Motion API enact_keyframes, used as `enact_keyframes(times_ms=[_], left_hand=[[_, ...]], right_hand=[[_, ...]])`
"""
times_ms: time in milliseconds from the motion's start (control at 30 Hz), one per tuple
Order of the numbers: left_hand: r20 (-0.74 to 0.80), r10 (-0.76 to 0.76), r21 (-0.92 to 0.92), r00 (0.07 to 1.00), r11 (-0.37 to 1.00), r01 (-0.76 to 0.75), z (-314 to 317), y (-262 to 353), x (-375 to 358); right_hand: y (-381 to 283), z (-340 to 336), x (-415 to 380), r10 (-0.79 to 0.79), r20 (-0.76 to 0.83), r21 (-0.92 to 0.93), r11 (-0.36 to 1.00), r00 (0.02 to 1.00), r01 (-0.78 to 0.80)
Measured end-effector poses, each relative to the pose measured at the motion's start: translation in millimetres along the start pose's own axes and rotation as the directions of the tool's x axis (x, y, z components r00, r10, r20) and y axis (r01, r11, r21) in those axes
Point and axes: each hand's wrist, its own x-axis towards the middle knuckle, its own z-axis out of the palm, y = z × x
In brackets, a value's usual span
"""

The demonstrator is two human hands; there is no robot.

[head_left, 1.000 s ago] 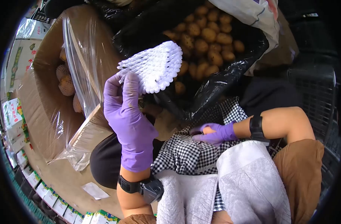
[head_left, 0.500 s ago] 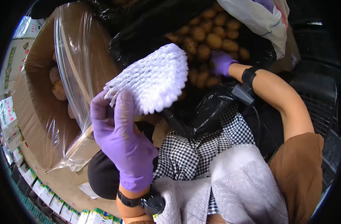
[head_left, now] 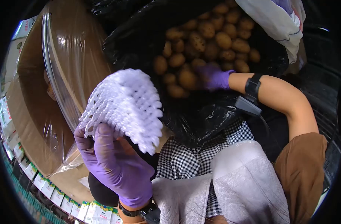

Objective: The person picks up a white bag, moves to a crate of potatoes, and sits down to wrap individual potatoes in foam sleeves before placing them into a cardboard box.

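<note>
My left hand (head_left: pixel 120 170), in a purple glove, pinches one gathered end of a white foam net sleeve (head_left: pixel 123 106) between thumb and fingers. The sleeve fans out flat and upward from the grip. My right hand (head_left: pixel 215 77), gloved alike, reaches in among the loose potatoes (head_left: pixel 224 40). Its fingers are smeared by motion close to one potato (head_left: pixel 188 79) on the near side of the heap. The potatoes lie in a black plastic bag (head_left: pixel 215 115) whose folds spread around them.
On the left stands an open cardboard box (head_left: pixel 30 123) with a clear plastic liner (head_left: pixel 62 74), netted items partly visible inside. A white sack (head_left: pixel 275 24) hangs at the upper right. Rows of small white-and-green cartons (head_left: pixel 56 196) line the lower left.
The foam net has moved down and left with my left hand and turned. My right hand has shifted slightly left and down within the potatoes, and more of the heap shows.
</note>
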Motion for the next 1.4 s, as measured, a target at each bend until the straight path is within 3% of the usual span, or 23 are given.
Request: enact_keyframes(times_ms=[167,233,333,400,500,567,600,667,700,767,800,833,900,967,1033,1100,1133,1200,1267,1300,1333,1367,1400], left_hand=[[-0.02,-0.023,0.032,1.0,0.999,0.024,3,-9,7],[0.038,-0.066,0.055,0.997,0.996,0.064,2,-15,13],[0.101,-0.112,-0.051,0.989,0.992,0.118,3,-20,23],[0.109,-0.121,-0.089,0.987,0.987,0.131,1,-25,30],[0.18,-0.135,-0.054,0.974,0.988,0.147,5,-34,31],[0.345,-0.16,-0.013,0.925,0.984,0.176,18,-31,17],[0.487,-0.085,-0.03,0.869,0.993,0.114,25,-30,10],[0.653,-0.07,-0.062,0.754,0.988,0.145,34,-21,-4],[0.704,-0.111,-0.057,0.701,0.976,0.211,29,-16,-4],[0.802,-0.173,-0.033,0.571,0.943,0.332,23,-6,2],[0.764,-0.231,-0.044,0.602,0.913,0.405,28,-8,-4],[0.759,-0.267,-0.019,0.594,0.902,0.43,30,-9,-7],[0.734,-0.294,-0.027,0.612,0.888,0.46,33,-9,-17],[0.707,-0.301,-0.05,0.641,0.882,0.469,32,-7,-24],[0.632,-0.373,0.005,0.679,0.879,0.478,28,-6,-13],[0.482,-0.453,0.108,0.75,0.881,0.461,28,-11,-4],[0.364,-0.49,0.188,0.792,0.871,0.453,29,-17,-1],[0.126,-0.428,0.295,0.895,0.877,0.378,22,-43,4],[0.221,-0.238,0.169,0.946,0.964,0.203,-39,-98,47],[0.208,-0.243,0.004,0.948,0.969,0.248,-31,-68,44],[0.195,-0.259,-0.154,0.946,0.944,0.29,-24,-33,39],[0.247,-0.088,-0.229,0.965,0.963,0.146,-42,-21,53],[0.252,-0.029,-0.312,0.967,0.944,0.109,-49,-14,60]], right_hand=[[4,41,11,-0.171,-0.221,0.038,0.982,0.96,0.184],[-7,51,35,-0.239,-0.113,-0.096,0.969,0.964,0.228],[-42,-7,14,-0.132,0.057,-0.03,0.991,0.99,0.134],[-27,-27,13,-0.157,-0.09,0.205,0.963,0.983,0.173],[-68,-99,-69,-0.027,-0.181,0.686,0.712,0.983,0.146],[-79,-111,-98,-0.179,-0.519,0.593,0.629,0.836,0.503],[-77,-113,-100,-0.339,-0.692,0.396,0.56,0.637,0.728],[-64,-119,-94,-0.499,-0.439,0.843,0.061,0.748,0.535],[-63,-118,-96,-0.351,-0.419,0.877,0.084,0.838,0.474],[-64,-99,-86,-0.377,-0.369,0.928,-0.189,0.85,0.32],[-68,-81,-75,-0.54,-0.386,0.891,-0.427,0.748,0.152],[-90,-78,-95,-0.665,-0.385,0.858,-0.513,0.639,-0.017],[-76,-71,-83,-0.653,-0.485,0.868,-0.28,0.581,0.409],[-77,-86,-74,-0.602,-0.535,0.8,-0.136,0.593,0.584],[-80,-111,-75,-0.263,-0.548,0.806,0.088,0.794,0.585],[-84,-115,-75,-0.14,-0.807,0.454,0.474,0.574,0.754],[-90,-103,-86,-0.152,-0.859,0.317,0.591,0.489,0.741],[-119,-86,-104,-0.575,-0.803,-0.207,0.515,0.156,0.832],[-111,-99,-125,-0.729,-0.626,-0.042,0.387,0.278,0.921],[-90,-117,-105,-0.701,-0.71,-0.311,0.4,0.069,0.862],[-60,-149,-108,-0.744,-0.665,-0.63,0.607,0.065,0.484],[-12,-164,-81,-0.712,-0.702,-0.711,0.702,0.018,0.053],[23,-191,-72,-0.352,-0.936,-0.346,0.926,0.018,0.15]])
